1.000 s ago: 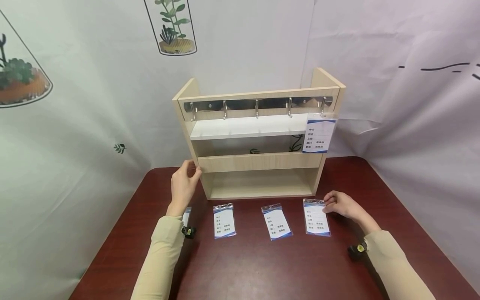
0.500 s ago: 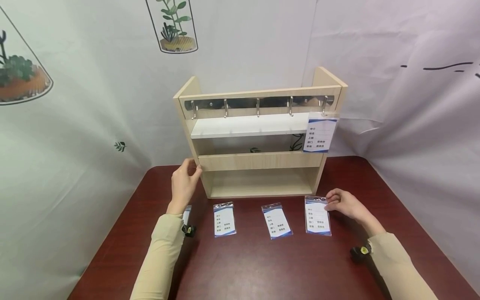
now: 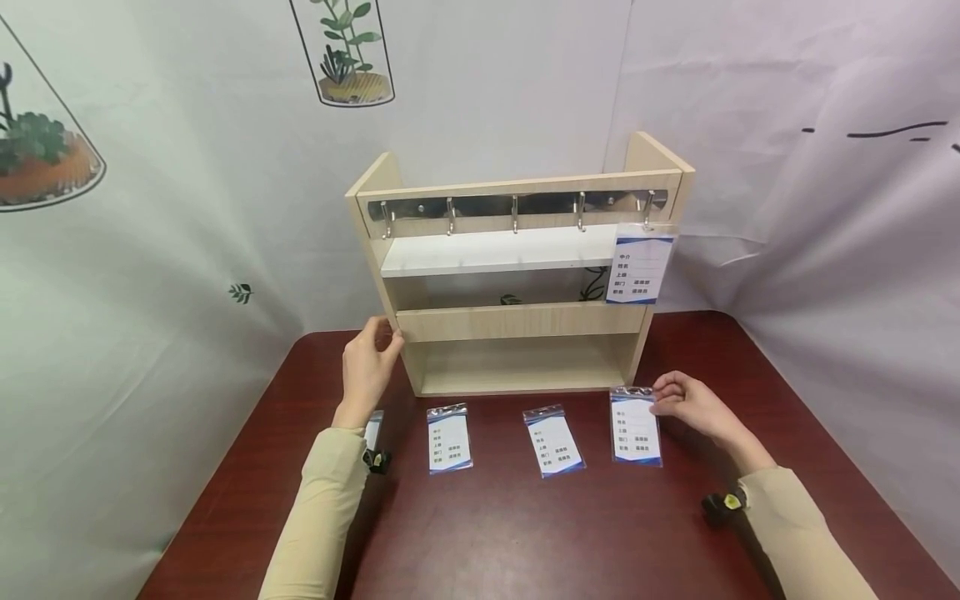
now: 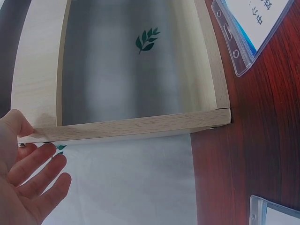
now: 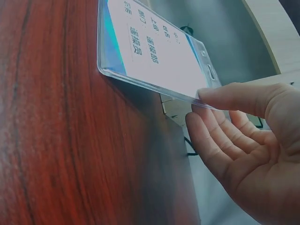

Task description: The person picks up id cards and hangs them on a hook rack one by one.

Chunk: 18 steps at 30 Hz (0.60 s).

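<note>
My right hand pinches a clear-sleeved ID badge by its right edge near the slotted top. In the right wrist view the badge is tilted, its slotted end raised off the table, with the thumb on its face and fingers beneath. At the left side of a pale wooden shelf, my left hand holds the side panel, thumb in front and fingers curled behind. Another badge hangs from the rightmost hook of the metal rail.
Two badges lie flat before the shelf, a left badge and a middle badge. A further badge is partly hidden by the left forearm. Several hooks line the rail. The shelf stands on a dark red table before a white curtain.
The right hand has lifted the top of its badge, and the badge has shifted slightly toward the shelf. The left hand stays on the side panel.
</note>
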Motion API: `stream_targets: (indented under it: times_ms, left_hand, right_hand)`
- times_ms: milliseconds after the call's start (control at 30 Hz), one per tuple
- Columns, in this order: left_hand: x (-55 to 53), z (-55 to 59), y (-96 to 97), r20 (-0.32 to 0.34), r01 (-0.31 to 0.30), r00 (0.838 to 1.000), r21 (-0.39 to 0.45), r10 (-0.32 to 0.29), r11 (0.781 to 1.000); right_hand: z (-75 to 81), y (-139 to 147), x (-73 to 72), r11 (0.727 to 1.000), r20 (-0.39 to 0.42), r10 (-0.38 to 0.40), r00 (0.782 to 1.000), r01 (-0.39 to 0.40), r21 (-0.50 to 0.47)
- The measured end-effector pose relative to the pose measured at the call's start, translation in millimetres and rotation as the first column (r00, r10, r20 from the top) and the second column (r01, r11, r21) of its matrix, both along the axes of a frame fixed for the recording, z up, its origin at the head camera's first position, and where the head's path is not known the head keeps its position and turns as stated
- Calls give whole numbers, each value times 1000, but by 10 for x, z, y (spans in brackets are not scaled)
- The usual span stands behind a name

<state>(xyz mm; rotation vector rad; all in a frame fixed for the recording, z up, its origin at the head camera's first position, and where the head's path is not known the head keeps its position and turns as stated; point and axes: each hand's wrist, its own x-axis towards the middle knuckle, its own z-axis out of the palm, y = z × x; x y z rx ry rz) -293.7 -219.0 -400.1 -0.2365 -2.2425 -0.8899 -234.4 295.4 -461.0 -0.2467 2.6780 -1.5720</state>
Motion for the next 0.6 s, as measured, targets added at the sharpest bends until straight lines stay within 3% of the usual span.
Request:
stream_targets:
  times_ms: [600]
  left_hand:
    - [17,13,6,18,5,1000,2,-5,1000]
  right_hand:
    - [53,-4,26,993,15,9,1000,-7,-119]
